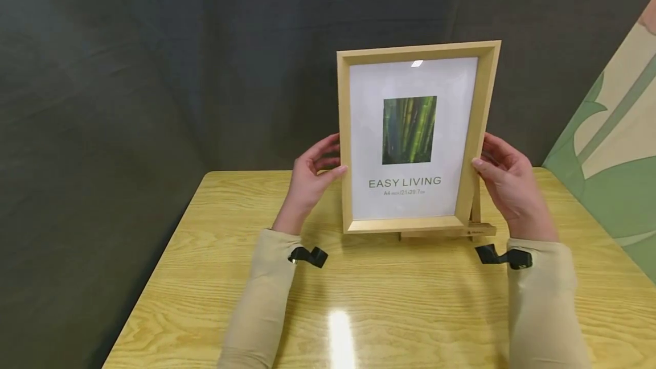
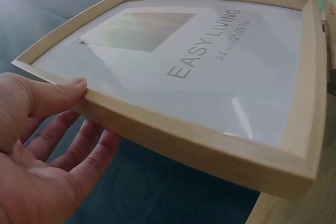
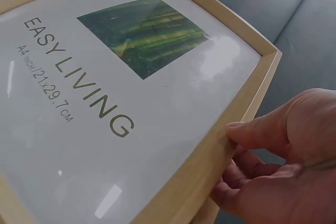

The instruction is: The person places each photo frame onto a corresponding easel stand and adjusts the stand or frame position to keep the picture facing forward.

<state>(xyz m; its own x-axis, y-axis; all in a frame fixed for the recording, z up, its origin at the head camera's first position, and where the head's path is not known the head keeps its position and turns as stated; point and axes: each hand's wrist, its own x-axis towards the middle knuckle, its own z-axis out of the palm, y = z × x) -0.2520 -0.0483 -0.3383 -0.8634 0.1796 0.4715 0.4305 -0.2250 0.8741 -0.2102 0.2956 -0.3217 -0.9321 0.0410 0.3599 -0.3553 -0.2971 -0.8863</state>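
Note:
A light wooden picture frame (image 1: 405, 225) stands nearly upright in the head view, its white insert printed with green bamboo and the words EASY LIVING. My left hand (image 1: 310, 178) grips its left side, thumb on the front edge and fingers behind. On the opposite side my right hand (image 1: 512, 181) holds the frame the same way. Behind and below it shows part of a small wooden easel (image 1: 484, 229); the frame hides most of that. Whether the frame's lower edge touches the easel's ledge, I cannot tell. Both wrist views show the thumbs on the frame's border.
The easel stands on a wood-grain table (image 1: 205, 278). A dark grey curtain (image 1: 179, 73) hangs behind and to the left. At the right is a panel (image 1: 615, 158) with a green leaf pattern. Black straps (image 1: 310, 256) stick out from both sleeves.

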